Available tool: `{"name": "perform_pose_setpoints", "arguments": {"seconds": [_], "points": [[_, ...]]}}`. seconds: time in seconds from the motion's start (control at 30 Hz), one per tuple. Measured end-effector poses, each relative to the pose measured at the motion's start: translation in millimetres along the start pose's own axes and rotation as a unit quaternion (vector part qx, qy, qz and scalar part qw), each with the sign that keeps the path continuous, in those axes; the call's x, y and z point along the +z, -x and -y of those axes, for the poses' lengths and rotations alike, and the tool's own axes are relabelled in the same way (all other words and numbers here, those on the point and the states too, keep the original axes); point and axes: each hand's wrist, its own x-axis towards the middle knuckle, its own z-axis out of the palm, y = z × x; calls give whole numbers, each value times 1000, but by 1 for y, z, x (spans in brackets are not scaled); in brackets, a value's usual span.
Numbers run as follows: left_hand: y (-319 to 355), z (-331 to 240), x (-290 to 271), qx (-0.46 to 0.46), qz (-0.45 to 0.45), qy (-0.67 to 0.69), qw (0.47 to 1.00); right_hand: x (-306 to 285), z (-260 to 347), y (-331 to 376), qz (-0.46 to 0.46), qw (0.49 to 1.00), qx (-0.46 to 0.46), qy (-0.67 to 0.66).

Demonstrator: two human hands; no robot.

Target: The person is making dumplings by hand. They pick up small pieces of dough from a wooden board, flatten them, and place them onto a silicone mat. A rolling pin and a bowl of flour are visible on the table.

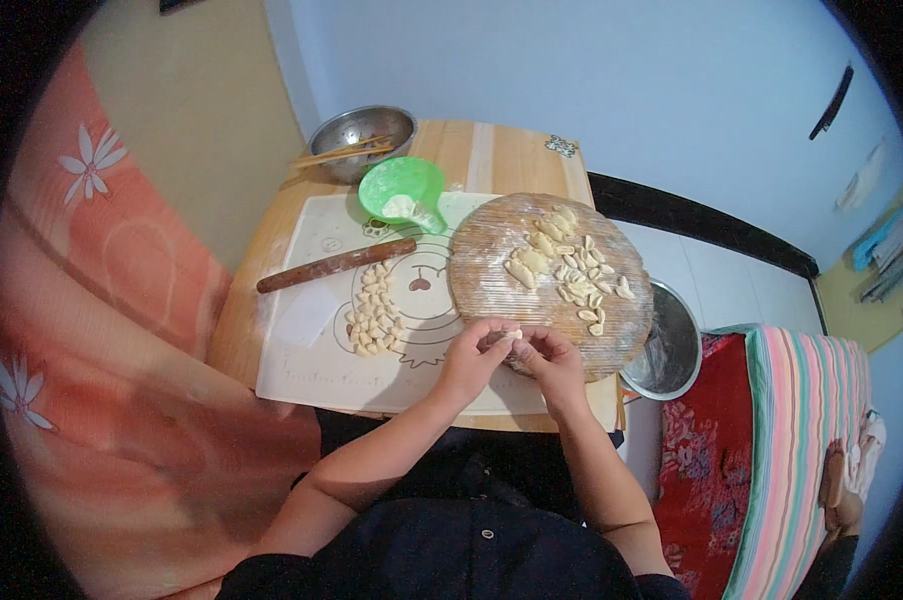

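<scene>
A person sits at a small wooden worktop (491, 155), seen from above. Both hands meet at the near edge of a round woven tray (481, 270). The left hand (471, 357) and right hand (551, 360) pinch a small piece of dough (512, 335) between their fingertips, each grip closed on it from its own side. The dough sits just above the tray's near rim, and its exact shape is too small to make out.

Further back on the floured tray lie folded dumplings (571, 265) in a loose cluster. To the left, on a white pastry mat (311, 330), a heap of small cut dough lumps (373, 315) rests just below a wooden rolling pin (336, 265) lying aslant. A green scoop (403, 190) holding flour sits at the far edge of the mat. Behind it stands a metal bowl (361, 135) with chopsticks (341, 153) across its rim. A second metal bowl (671, 350) shows partly under the tray's right edge.
</scene>
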Motion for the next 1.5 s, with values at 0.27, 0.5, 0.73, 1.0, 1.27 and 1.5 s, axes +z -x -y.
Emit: {"name": "perform_pose_setpoints", "arguments": {"seconds": [0.27, 0.5, 0.73, 1.0, 1.27, 1.5], "points": [[5, -2, 0, 54, 21, -106, 993, -23, -5, -5, -42, 997, -5, 65], [11, -12, -22, 61, -5, -205, 977, -56, 28, -21, -153, 806, -111, 561], [0, -18, -111, 194, -131, -593, 771, -51, 27, 5, -180, 795, -194, 545], [-6, -42, -135, 141, 10, -730, 669, -46, 15, 25, -126, 824, -214, 510], [-26, -39, -68, 157, 10, -429, 890, -52, -8, 29, -120, 821, -251, 498], [-41, -3, -35, 101, 46, -395, 912, -40, -24, 26, -104, 778, -321, 529]]}}
